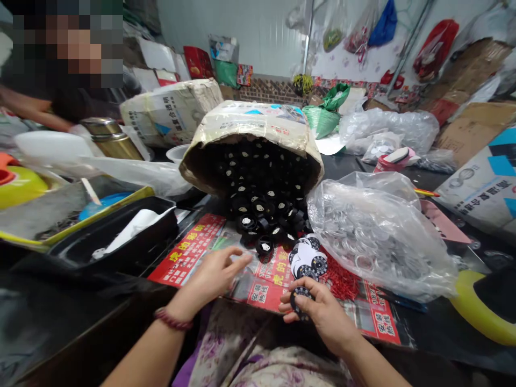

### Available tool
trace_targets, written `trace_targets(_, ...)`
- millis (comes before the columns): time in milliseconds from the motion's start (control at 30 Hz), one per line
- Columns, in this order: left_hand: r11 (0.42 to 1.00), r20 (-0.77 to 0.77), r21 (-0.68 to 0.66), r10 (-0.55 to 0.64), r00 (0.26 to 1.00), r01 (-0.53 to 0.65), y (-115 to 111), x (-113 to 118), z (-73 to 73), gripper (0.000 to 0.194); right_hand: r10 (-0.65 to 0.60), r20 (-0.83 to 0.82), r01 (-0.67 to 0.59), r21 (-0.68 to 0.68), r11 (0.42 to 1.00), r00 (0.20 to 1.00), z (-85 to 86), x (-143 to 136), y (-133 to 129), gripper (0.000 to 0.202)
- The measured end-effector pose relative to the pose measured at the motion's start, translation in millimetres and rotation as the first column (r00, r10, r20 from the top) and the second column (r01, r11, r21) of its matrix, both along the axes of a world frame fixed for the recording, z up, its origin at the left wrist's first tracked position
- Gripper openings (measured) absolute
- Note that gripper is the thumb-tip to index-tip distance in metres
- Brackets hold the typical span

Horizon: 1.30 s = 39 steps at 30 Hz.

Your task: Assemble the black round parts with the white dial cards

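My right hand [328,317] grips a round black dial disc [299,303] with pale markings around its edge, low over the front of the red printed sheet [258,293]. My left hand [215,271] is above that sheet with thumb and fingers apart, and nothing shows in it. Just beyond its fingertips lie black round caps [265,245] with small pale marks, spilling from a tipped carton [250,121]. More dial discs [314,263], some showing white, are piled beside a heap of thin red pieces [341,277] beyond my right hand.
A clear bag [387,236] of transparent rings lies at right, near a yellow curved object [484,306]. On the left are a black tray [133,231] with a white scoop-like piece and a yellow-edged box [116,212]. Another person [52,105] is behind a gold flask [115,140].
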<state>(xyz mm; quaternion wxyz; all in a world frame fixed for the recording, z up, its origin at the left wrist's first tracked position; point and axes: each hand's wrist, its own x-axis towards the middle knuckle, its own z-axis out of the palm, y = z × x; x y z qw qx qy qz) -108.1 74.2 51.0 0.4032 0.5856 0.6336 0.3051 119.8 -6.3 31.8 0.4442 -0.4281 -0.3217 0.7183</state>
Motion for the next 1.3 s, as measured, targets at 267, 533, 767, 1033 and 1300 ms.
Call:
trace_targets(267, 0.999, 0.075, -0.002, -0.041, 0.996, 0.041, 22, 56, -26.1, 0.02, -0.164, 0.069, 0.165, -0.004, 0.986, 0.984, -5.2, 5, 9, 0.04)
trace_targets(533, 0.977, 0.218, -0.018, -0.204, 0.954, 0.213, -25, 64, -35.5, 0.023, -0.152, -0.086, 0.148, -0.046, 0.988, 0.985, 4.5, 3, 10, 0.048)
trace_targets(767, 0.949, 0.299, -0.032, -0.29, 0.909, 0.313, -25, 72, -31.7, 0.021, -0.228, 0.159, 0.22, 0.066, 0.973, 0.96, -8.5, 5, 11, 0.036)
trace_targets(1033, 0.915, 0.615, -0.206, -0.154, 0.774, 0.346, -45, 78, -27.9, 0.036, -0.261, 0.553, 0.09, 0.318, 0.944, 0.791, -9.8, 11, 13, 0.036)
trace_targets(1300, 0.994, 0.449, 0.046, 0.072, 0.89, -0.104, -40, 88, -31.5, 0.032, -0.155, 0.425, 0.105, 0.139, 0.985, 0.892, -7.9, -4, 9, 0.029)
